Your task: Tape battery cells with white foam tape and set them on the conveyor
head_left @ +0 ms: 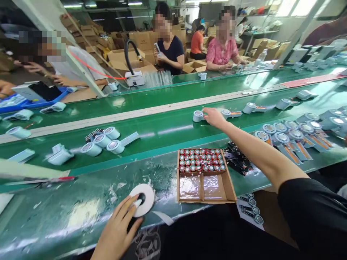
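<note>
Meanwhile, the right hand [214, 117] stretched far across the green table [81, 213], fingers loosely spread and touching a small white fan part [197, 116] on the moving belt [162, 130], not clearly gripping it. The left hand [119, 227] lay flat on a roll of white tape [143, 199] at the near edge, one fingertip in its core. Just right of the roll sat a cardboard tray [230, 191] of batteries [202, 160]. With so long a reach, the forearm could have brushed the tray and scattered them.
</note>
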The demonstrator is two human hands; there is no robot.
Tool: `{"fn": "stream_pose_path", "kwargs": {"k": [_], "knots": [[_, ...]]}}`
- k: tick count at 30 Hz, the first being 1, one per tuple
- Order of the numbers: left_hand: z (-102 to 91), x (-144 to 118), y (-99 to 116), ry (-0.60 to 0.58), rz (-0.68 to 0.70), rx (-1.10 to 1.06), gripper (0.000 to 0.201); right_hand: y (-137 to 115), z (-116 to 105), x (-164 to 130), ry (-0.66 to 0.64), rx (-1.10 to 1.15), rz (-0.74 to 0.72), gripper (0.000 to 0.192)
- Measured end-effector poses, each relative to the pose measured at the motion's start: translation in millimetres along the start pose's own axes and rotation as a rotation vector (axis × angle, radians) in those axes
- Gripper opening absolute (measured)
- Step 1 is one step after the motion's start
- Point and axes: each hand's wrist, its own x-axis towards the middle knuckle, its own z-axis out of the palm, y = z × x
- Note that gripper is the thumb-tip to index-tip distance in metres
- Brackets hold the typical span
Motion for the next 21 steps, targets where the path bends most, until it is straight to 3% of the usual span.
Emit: {"fn": "stream_pose_path", "kwargs": {"k": [2,4,6,8,10,14,16,19,21], "knots": [[-6.8,8.5,14.0,0.003,-0.082,-0.012,0.028,-30.6,-0.6,-19.4,0.024,0.112,-0.079,0.033],[-15.5,27.4,33.1,0.100,-0.173,-0.039,0.028,-67.1,-0.4,-49.3,-0.039,0.239,-0.184,0.035],[-24.2,54.1,53.1,0.240,-0.187,-0.063,0.031,-104.3,-2.7,-89.5,-0.232,0.419,-0.296,0.038],[-31.7,80.7,69.6,0.340,-0.132,-0.085,0.026,-136.9,-6.2,-133.3,-0.566,0.695,-0.372,0.045],[-36.2,98.7,79.4,0.373,-0.101,-0.131,0.019,-160.0,-6.6,-172.0,-0.789,0.909,-0.348,0.046],[-27.5,102.9,78.6,0.400,-0.313,-0.295,0.014,-170.0,5.7,-219.1,-1.014,1.066,-0.261,0.040],[-17.1,96.4,78.1,0.425,-0.389,-0.319,0.015,-164.3,13.7,-231.0,-1.017,1.035,-0.266,0.035],[-7.2,87.9,88.0,0.479,-0.308,-0.263,0.015,-159.0,22.9,-241.0,-0.963,1.153,-0.133,0.054],[-8.1,87.2,96.7,0.525,-0.247,-0.238,0.014,-160.9,27.9,-247.3,-0.996,1.214,-0.121,0.045]]}}
